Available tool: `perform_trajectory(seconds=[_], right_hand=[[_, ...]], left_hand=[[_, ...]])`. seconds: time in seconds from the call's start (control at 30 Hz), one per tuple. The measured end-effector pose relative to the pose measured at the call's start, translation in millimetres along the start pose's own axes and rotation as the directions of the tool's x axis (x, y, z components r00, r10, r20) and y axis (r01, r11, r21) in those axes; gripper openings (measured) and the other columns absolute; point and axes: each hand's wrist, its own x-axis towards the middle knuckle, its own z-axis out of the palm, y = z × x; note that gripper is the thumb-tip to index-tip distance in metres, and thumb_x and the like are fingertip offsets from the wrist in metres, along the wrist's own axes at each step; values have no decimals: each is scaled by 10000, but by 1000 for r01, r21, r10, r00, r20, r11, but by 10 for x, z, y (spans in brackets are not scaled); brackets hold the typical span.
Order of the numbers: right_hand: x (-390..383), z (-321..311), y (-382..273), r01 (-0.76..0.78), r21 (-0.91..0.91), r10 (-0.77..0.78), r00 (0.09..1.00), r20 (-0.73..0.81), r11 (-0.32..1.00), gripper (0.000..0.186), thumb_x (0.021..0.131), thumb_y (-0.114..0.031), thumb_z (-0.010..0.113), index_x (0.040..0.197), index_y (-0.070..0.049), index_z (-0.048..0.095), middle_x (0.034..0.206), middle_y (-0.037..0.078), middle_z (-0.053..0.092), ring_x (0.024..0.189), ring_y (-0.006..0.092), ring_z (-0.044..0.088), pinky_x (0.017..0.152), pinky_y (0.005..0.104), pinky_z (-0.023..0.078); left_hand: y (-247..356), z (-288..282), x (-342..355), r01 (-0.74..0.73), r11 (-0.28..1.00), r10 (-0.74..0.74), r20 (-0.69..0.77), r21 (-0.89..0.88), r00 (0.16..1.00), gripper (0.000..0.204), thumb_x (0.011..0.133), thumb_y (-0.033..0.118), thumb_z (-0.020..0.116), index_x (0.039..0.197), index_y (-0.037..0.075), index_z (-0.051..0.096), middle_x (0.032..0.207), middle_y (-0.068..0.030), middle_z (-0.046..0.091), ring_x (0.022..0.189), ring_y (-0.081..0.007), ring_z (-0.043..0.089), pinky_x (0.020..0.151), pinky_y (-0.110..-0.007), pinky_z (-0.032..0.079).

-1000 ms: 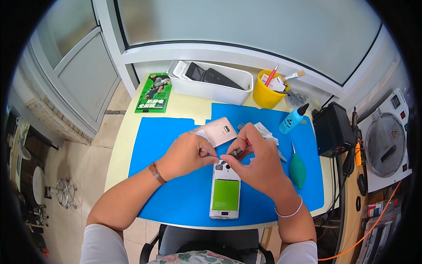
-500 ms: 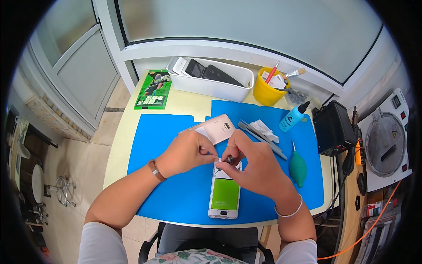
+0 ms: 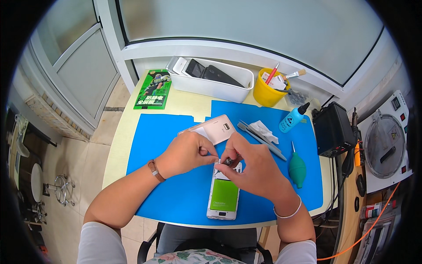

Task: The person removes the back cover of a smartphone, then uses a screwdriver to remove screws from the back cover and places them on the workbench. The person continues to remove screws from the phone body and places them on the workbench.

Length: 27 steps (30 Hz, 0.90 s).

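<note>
An opened white phone (image 3: 221, 215) lies lengthwise on the blue mat (image 3: 162, 193), its green battery (image 3: 224, 195) showing. At the phone's far end my left hand (image 3: 187, 152) is pinched closed; whatever its fingertips hold is too small to make out. Opposite it, my right hand (image 3: 257, 169) pinches a small dark part (image 3: 227, 161) between thumb and fingers, just over the same end. Both hands hide much of the phone's upper section. Beyond them rests a pinkish-gold phone back cover (image 3: 225, 126), partly covered by my left hand.
Tweezers and a grey brush (image 3: 268, 143) lie beside a crumpled tissue (image 3: 265, 131). To the right are a green air blower (image 3: 297, 169), a blue bottle (image 3: 292, 119) and a black device (image 3: 335, 127). A white bin of phones (image 3: 211, 88) and yellow cup (image 3: 266, 94) line the back.
The phone's near end has shifted slightly left and toward me. My right fingers have moved a little around the dark part; my left hand holds nearly the same pose.
</note>
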Motion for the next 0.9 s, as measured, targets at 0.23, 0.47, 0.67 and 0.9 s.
perform_trajectory(seconds=[0.23, 0.47, 0.67, 0.9], right_hand=[[-1, -4, -45, -22, -30, 23, 999, 28, 999, 365, 866, -114, 888, 919, -87, 528, 792, 94, 722, 760, 190, 776, 615, 270, 571], [-10, -7, -55, -14, 4, 14, 1000, -7, 1000, 360, 860, -111, 893, 907, -87, 537, 793, 79, 715, 742, 176, 758, 605, 261, 565], [-10, -42, -39, 0, 14, 0, 1000, -24, 1000, 357, 868, -126, 891, 899, -84, 538, 784, 74, 695, 727, 162, 743, 600, 251, 560], [-4, -49, -14, -7, 3, 7, 1000, 9, 1000, 363, 872, -122, 885, 902, -88, 524, 786, 82, 702, 737, 177, 755, 610, 260, 570]], left_hand=[[2, -21, -1, -100, 995, 99, 32, 29, 995, 138, 829, 190, 873, 960, 150, 859, 694, -32, 659, 627, -185, 608, 675, -336, 488], [-2, -13, -10, -160, 983, 156, 47, 91, 987, 172, 833, 219, 867, 997, 169, 857, 704, -32, 645, 656, -201, 614, 665, -345, 487], [0, 15, -6, -155, 985, 150, 59, 76, 987, 170, 860, 224, 853, 1024, 182, 862, 681, -18, 582, 632, -193, 581, 617, -350, 457], [14, 2, -12, -135, 988, 128, 88, 78, 988, 186, 865, 217, 851, 1047, 180, 862, 677, -12, 577, 626, -189, 578, 604, -345, 455]])
